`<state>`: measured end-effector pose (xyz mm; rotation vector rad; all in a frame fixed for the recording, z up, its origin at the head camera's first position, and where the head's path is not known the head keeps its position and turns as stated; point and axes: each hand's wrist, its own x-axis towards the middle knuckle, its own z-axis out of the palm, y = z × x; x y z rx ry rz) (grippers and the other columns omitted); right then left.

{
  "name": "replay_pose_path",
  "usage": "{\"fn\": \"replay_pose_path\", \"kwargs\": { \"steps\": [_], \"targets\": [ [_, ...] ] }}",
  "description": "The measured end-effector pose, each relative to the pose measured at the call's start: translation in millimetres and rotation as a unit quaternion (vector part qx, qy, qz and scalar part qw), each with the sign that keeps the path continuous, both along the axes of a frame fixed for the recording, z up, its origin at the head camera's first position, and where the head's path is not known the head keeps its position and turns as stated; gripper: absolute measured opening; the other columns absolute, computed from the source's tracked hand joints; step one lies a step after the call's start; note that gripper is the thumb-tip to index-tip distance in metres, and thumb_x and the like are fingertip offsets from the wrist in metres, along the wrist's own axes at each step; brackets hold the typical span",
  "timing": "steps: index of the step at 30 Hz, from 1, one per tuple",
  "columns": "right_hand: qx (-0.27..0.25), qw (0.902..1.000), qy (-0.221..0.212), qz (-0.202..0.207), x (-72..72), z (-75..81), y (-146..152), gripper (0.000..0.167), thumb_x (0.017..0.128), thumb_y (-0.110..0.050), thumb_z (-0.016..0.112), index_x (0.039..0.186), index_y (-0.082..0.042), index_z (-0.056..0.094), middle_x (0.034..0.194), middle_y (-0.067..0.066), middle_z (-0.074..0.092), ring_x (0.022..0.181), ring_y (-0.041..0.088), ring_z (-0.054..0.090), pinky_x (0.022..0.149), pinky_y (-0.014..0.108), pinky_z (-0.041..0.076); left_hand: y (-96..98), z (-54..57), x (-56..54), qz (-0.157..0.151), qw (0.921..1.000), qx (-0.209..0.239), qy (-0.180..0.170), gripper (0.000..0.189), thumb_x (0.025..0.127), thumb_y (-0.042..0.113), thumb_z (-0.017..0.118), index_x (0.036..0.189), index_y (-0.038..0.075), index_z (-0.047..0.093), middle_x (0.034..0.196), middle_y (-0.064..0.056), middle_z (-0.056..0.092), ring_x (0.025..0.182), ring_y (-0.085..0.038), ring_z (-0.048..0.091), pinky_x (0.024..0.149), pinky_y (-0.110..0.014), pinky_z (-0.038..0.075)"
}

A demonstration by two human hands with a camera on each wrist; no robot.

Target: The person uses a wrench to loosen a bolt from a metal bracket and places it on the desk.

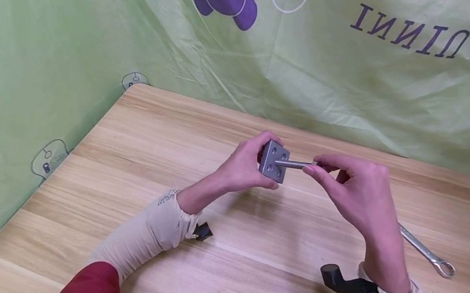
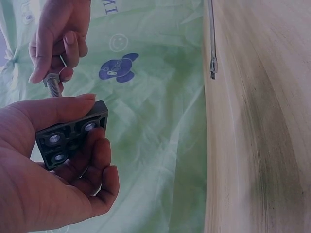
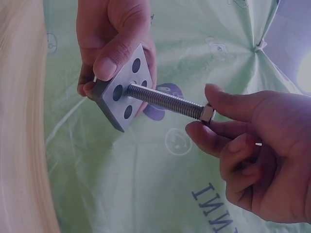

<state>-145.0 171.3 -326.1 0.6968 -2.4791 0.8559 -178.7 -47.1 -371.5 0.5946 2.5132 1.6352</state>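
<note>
My left hand grips a grey square plate by its edges, above the table. The plate has a hole near each corner, and its ribbed back faces the left wrist camera. A threaded bolt stands out from the middle of the plate's front face. My right hand pinches the hex nut or bolt head at the far end between thumb and forefinger; the frames do not settle which it is. How deep the bolt sits in the plate is hidden.
On the wooden table, a combination wrench lies to the right, partly hidden behind my right forearm. Black camera mounts stick out from both wrists. A green printed sheet hangs behind the table and along its left side.
</note>
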Motion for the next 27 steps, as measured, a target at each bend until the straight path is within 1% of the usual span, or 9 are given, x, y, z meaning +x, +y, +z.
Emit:
{"fn": "replay_pose_path", "kwargs": {
  "steps": [3, 6, 8, 13, 15, 17, 22, 24, 27],
  "targets": [
    [0.007, 0.9977, 0.058, 0.035, -1.1, -1.6, 0.6, 0.022, 0.074, -0.005, 0.086, 0.094, -0.006, 0.079, 0.079, 0.007, 0.077, 0.051, -0.001, 0.045, 0.048, 0.011, 0.035, 0.2, 0.3, -0.2, 0.001, 1.0, 0.003, -0.004, 0.073, 0.063, -0.006, 0.086, 0.126, 0.005, 0.052, 0.114, -0.016, 0.067, 0.093, -0.022, 0.065, 0.078, -0.023, 0.052],
    [0.011, 0.9903, 0.117, 0.074, -2.6, -3.0, 1.3, 0.029, 0.068, 0.004, 0.087, 0.095, -0.005, 0.079, 0.089, 0.008, 0.078, 0.055, 0.003, 0.052, 0.054, 0.01, 0.04, 0.2, 0.3, -0.6, 0.004, 0.9999, 0.006, -0.009, 0.074, 0.063, -0.006, 0.086, 0.127, 0.005, 0.052, 0.115, -0.017, 0.066, 0.093, -0.022, 0.065, 0.079, -0.023, 0.052],
    [0.005, 0.9875, 0.13, 0.089, -3.6, -3.3, 1.3, 0.031, 0.066, 0.008, 0.086, 0.094, -0.006, 0.079, 0.092, 0.008, 0.078, 0.058, 0.005, 0.054, 0.056, 0.01, 0.041, 0.2, 0.4, -0.7, 0.006, 0.9999, 0.008, -0.012, 0.074, 0.063, -0.006, 0.086, 0.128, 0.005, 0.052, 0.115, -0.017, 0.066, 0.093, -0.023, 0.065, 0.079, -0.024, 0.052],
    [0.001, 0.9898, 0.109, 0.092, -4.1, -3.0, 3.7, 0.037, 0.066, 0.006, 0.087, 0.1, -0.005, 0.078, 0.095, 0.01, 0.078, 0.054, 0.001, 0.047, 0.053, 0.01, 0.038, 0.2, 0.8, -0.9, 0.006, 0.9999, 0.005, -0.009, 0.074, 0.063, -0.006, 0.087, 0.128, 0.005, 0.052, 0.116, -0.016, 0.066, 0.094, -0.023, 0.065, 0.08, -0.024, 0.053],
    [0.008, 0.9926, 0.091, 0.08, -3.3, -2.6, 4.8, 0.039, 0.067, 0.0, 0.089, 0.104, -0.005, 0.077, 0.097, 0.011, 0.078, 0.053, -0.001, 0.044, 0.052, 0.011, 0.036, 0.1, 1.0, -0.6, 0.005, 1.0, 0.002, -0.006, 0.074, 0.063, -0.006, 0.087, 0.127, 0.006, 0.052, 0.115, -0.016, 0.066, 0.094, -0.023, 0.065, 0.079, -0.024, 0.053],
    [0.013, 0.9957, 0.066, 0.063, -2.2, -1.7, 5.3, 0.039, 0.068, -0.006, 0.09, 0.105, -0.007, 0.077, 0.094, 0.008, 0.078, 0.052, -0.001, 0.042, 0.05, 0.011, 0.034, -0.1, 0.9, -0.5, 0.006, 1.0, 0.001, -0.003, 0.074, 0.063, -0.006, 0.087, 0.127, 0.006, 0.052, 0.114, -0.016, 0.066, 0.093, -0.023, 0.064, 0.079, -0.024, 0.053],
    [0.015, 0.9997, 0.011, 0.016, 0.5, 0.6, 4.1, 0.021, 0.075, -0.014, 0.087, 0.094, -0.011, 0.078, 0.077, 0.001, 0.075, 0.05, 0.0, 0.042, 0.046, 0.014, 0.032, -0.1, 0.4, -0.2, 0.005, 1.0, -0.002, 0.0, 0.073, 0.063, -0.006, 0.086, 0.127, 0.006, 0.053, 0.113, -0.016, 0.066, 0.092, -0.023, 0.064, 0.077, -0.023, 0.052],
    [0.013, 0.9997, 0.014, 0.012, 1.1, 0.5, 3.0, 0.017, 0.077, -0.013, 0.085, 0.092, -0.01, 0.079, 0.074, 0.001, 0.074, 0.05, -0.001, 0.043, 0.046, 0.013, 0.032, 0.1, 0.1, -0.1, 0.004, 1.0, -0.003, -0.002, 0.073, 0.063, -0.006, 0.086, 0.127, 0.005, 0.053, 0.113, -0.016, 0.066, 0.093, -0.023, 0.064, 0.078, -0.023, 0.052],
    [0.017, 0.9971, 0.062, 0.041, 0.7, -0.7, 2.2, 0.021, 0.074, -0.004, 0.085, 0.094, -0.007, 0.079, 0.08, 0.004, 0.076, 0.053, 0.0, 0.048, 0.05, 0.012, 0.036, -0.1, -0.1, -0.1, 0.005, 1.0, -0.004, -0.006, 0.073, 0.063, -0.005, 0.086, 0.127, 0.006, 0.052, 0.114, -0.016, 0.066, 0.093, -0.023, 0.065, 0.078, -0.023, 0.052]
  ]
}}
